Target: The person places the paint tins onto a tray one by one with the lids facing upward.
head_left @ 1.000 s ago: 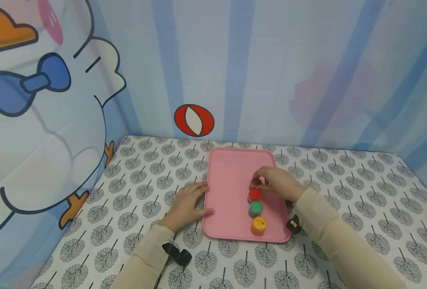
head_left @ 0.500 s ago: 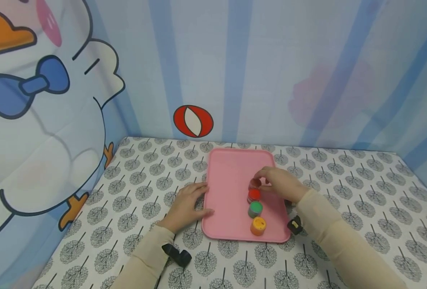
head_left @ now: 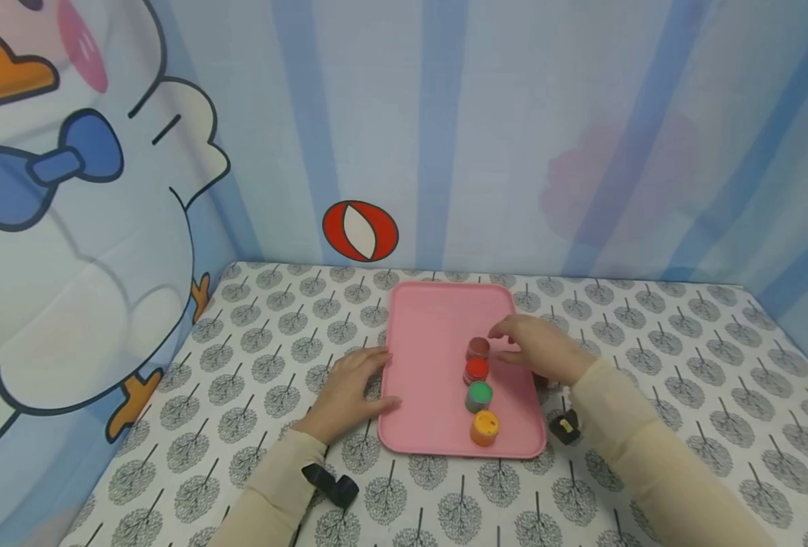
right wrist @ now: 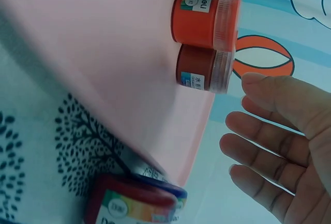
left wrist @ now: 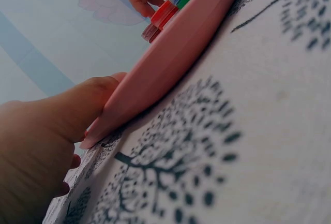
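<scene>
A pink tray (head_left: 427, 319) bears a column of small paint jars with clear lids: brown (head_left: 478, 349), red (head_left: 475, 371), green (head_left: 478, 396) and yellow-orange (head_left: 484, 428). My right hand (head_left: 541, 348) hovers just right of the brown jar, its fingers parted and holding nothing. In the right wrist view a gap separates those fingers from the brown jar (right wrist: 196, 69), which stands against the red jar (right wrist: 204, 22). On the tray's left edge rests my left hand (head_left: 352, 391), with fingers and thumb spread along the rim.
Beside the tray's right edge, partly under my right wrist, stands a dark red jar (right wrist: 129, 203), with a blue-edged jar (right wrist: 173, 188) behind it. A tree-patterned cloth (head_left: 650, 365) covers the table. A printed curtain (head_left: 513, 152) hangs along the back.
My right hand has let go of the brown jar and drawn off to the right. The brown jar stands behind the red one. My left hand stays at the tray's edge.
</scene>
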The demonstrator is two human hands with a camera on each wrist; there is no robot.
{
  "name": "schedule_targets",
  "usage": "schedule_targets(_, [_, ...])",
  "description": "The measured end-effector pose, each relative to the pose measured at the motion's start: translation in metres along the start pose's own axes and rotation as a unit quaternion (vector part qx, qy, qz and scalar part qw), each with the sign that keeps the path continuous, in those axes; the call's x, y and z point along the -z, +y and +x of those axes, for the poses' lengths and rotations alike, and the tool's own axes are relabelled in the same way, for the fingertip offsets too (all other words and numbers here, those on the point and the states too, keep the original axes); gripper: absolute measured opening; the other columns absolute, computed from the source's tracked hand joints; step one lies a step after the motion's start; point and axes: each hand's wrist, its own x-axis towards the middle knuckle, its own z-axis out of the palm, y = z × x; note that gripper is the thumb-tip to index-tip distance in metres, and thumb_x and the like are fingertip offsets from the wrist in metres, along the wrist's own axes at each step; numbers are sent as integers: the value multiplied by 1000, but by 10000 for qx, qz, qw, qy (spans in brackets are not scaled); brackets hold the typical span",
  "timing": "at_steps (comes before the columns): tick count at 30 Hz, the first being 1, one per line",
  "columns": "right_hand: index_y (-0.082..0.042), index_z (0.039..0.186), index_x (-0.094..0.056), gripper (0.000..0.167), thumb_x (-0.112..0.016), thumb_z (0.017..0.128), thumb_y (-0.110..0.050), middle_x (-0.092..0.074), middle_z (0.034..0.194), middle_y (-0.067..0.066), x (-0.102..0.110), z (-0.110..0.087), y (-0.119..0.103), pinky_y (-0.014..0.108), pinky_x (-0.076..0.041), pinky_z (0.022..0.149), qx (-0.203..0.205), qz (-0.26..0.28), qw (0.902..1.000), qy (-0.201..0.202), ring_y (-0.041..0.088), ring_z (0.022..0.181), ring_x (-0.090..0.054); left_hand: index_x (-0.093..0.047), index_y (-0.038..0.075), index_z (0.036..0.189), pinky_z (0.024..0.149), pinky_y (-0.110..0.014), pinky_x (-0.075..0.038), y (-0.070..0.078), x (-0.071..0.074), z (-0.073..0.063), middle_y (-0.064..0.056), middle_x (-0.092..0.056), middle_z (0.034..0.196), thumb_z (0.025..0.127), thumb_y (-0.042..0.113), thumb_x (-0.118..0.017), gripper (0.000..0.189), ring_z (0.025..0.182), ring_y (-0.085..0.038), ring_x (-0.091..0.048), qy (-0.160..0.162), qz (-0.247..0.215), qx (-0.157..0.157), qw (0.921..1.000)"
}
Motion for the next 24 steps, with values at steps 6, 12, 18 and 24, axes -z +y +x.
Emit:
schedule_targets(6, [-5,117,-65,34,-71,85,-16,-68,115,11,4,-8,3,41,-56,85,0,-77,9999,81,26,97,-65,-51,9,137,117,-51,-28,0,0,0,-7,-47,147,79,45,-74,72,137,-31,-41,1,19,-55,10000])
schedule_targets(12, [-4,116,-65,34,-71,85,-17,-69,111,13,8,-15,8,42,-56,85,34,-95,9998,171,24,93,-65,-55,9,132,116,-52,-29,-1,0,-1,-7,-48,146,79,44,-74,67,136,-30,-42,88,39,-104,9999])
schedule_targets(18, [-4,114,-66,32,-70,86,-18,-69,112,13,15,-23,8,44,-56,86,81,-348,9990,282,27,95,-66,-55,10,132,116,-52,-29,0,0,-1,-5,-47,148,78,45,-74,66,137,-29,-41,63,49,-35,10000])
schedule_targets(24, [-4,115,-67,32,-70,86,-17,-69,113,14,17,-30,11,45,-56,86,-8,-342,9989,313,28,97,-66,-56,10,131,117,-52,-28,0,-2,-1,-5,-47,148,78,44,-74,65,137,-30,-41,56,13,-19,10000])
